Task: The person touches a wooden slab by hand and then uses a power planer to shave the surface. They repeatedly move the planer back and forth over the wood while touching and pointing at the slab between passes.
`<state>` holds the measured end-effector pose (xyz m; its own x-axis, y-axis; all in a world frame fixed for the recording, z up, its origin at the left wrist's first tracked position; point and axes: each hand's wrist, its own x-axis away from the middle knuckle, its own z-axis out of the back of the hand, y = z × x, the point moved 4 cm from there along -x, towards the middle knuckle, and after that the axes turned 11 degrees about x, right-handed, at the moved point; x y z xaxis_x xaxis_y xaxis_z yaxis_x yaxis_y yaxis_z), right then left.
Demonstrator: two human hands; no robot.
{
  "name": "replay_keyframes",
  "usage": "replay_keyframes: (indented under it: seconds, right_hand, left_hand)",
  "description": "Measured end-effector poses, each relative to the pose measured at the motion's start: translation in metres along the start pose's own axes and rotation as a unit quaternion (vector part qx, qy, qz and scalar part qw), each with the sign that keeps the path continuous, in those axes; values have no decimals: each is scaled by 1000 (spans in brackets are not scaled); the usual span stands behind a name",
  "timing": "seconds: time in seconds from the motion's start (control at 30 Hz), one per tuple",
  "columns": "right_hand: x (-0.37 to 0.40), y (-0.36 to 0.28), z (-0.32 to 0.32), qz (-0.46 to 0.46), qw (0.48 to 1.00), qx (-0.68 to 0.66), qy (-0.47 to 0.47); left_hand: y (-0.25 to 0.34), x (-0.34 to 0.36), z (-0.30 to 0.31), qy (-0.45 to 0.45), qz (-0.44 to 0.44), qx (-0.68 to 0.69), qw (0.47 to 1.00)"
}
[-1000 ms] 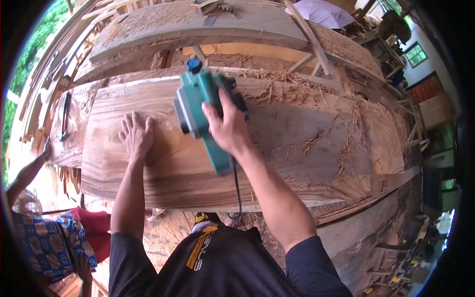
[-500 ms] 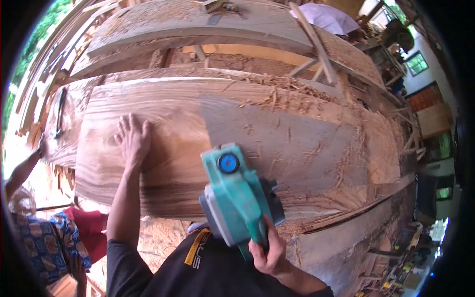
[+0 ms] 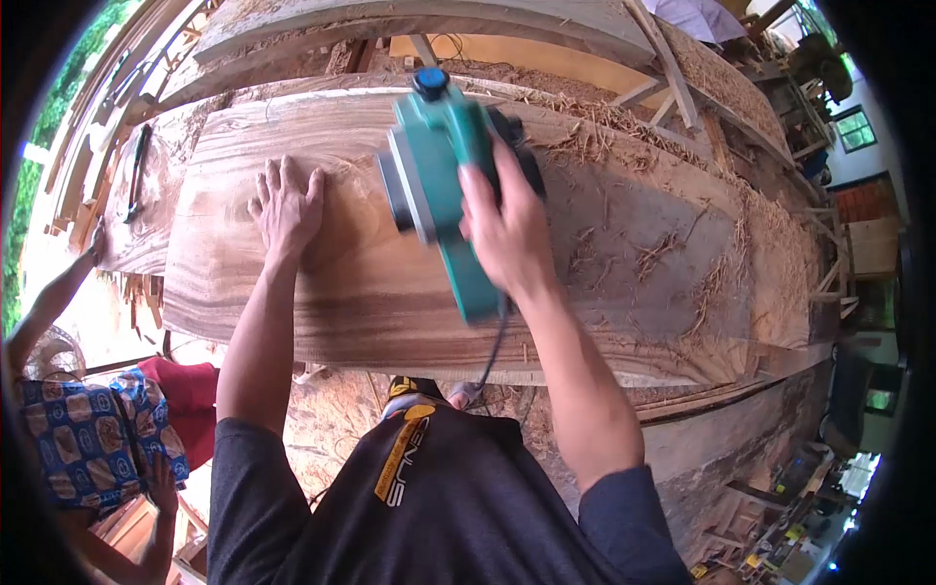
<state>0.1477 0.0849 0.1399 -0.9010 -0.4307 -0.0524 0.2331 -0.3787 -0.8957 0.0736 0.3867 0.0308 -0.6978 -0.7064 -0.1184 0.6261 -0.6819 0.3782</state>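
A wide wooden slab [image 3: 390, 331] lies across the view, light brown on the left and greyer on the right, with curled shavings on its right part. My left hand [image 3: 288, 210] rests on the slab's left part, its fingers spread and nothing in it. My right hand [image 3: 505, 219] is wrapped round the handle of a green power planer [image 3: 434, 166] with a blue-topped knob. The planer is over the slab's middle, near the far edge, and its underside is hidden. Its dark cord hangs towards my body.
Another person in a patterned shirt [image 3: 78, 439] is at the left, one hand at the slab's left end. A long dark tool [image 3: 138, 175] lies there. Beyond stands a second plank [image 3: 429, 31] with a slanting batten [image 3: 668, 63]. Tools lie at the lower right.
My right hand and the planer have moved away from my body, towards the slab's far edge. The camera view has shifted slightly. My left hand still lies on the slab.
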Motion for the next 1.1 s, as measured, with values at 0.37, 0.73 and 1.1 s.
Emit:
replay_keyframes:
  seconds: [0.37, 0.73, 1.1]
  right_hand:
    - [292, 25, 83, -65, 996, 64, -21]
    - [37, 3, 16, -18, 998, 30, 46]
    - [68, 2, 20, -50, 997, -53, 36]
  left_hand:
    - [2, 2, -3, -8, 8, -9, 1000]
    - [-24, -6, -1, 71, -54, 162, 983]
    - [299, 343, 184, -599, -174, 781, -25]
